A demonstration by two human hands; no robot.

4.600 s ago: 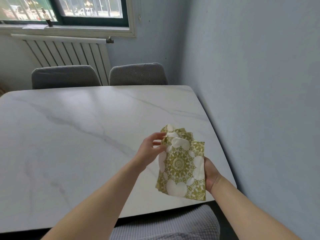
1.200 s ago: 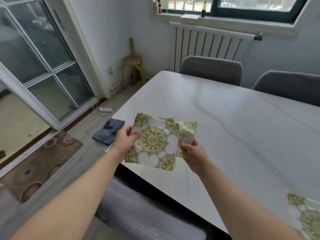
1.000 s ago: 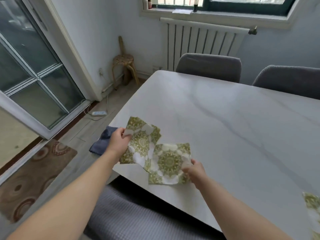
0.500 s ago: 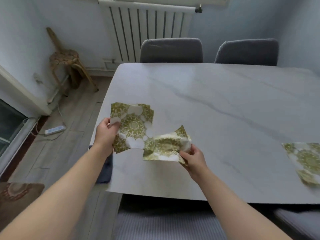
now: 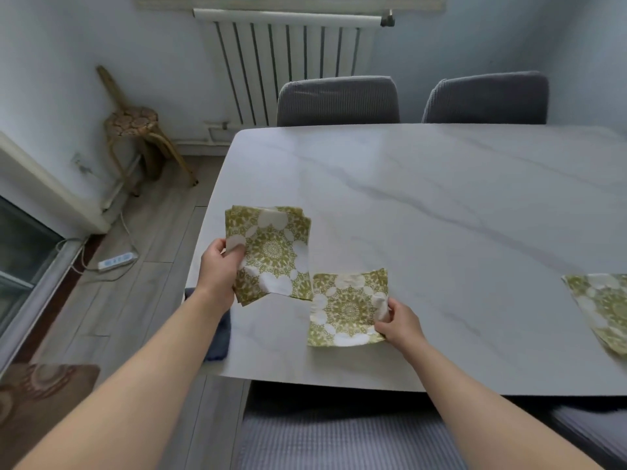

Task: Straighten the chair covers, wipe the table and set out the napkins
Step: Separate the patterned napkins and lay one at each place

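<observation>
My left hand (image 5: pixel 217 276) grips a small stack of green-and-white patterned napkins (image 5: pixel 271 249) by its left edge, held just above the white marble table (image 5: pixel 441 198) near its left end. My right hand (image 5: pixel 402 322) pinches the right edge of a single napkin (image 5: pixel 346 308) that lies nearly flat on the table close to the front edge. Another napkin (image 5: pixel 604 310) lies flat at the right, partly cut off by the frame. Two grey covered chairs (image 5: pixel 337 101) (image 5: pixel 485 98) stand at the far side.
A dark blue cloth (image 5: pixel 219 337) lies at the table's left front corner, mostly behind my left forearm. A grey ribbed chair seat (image 5: pixel 339 442) is below the front edge. A radiator (image 5: pixel 288 62), a wooden stool (image 5: pixel 135 127) and a power strip (image 5: pixel 117 261) are at the left.
My right hand has drawn one napkin off the stack and lowered it flat onto the table to the right. My left hand keeps the stack. The view has tilted down.
</observation>
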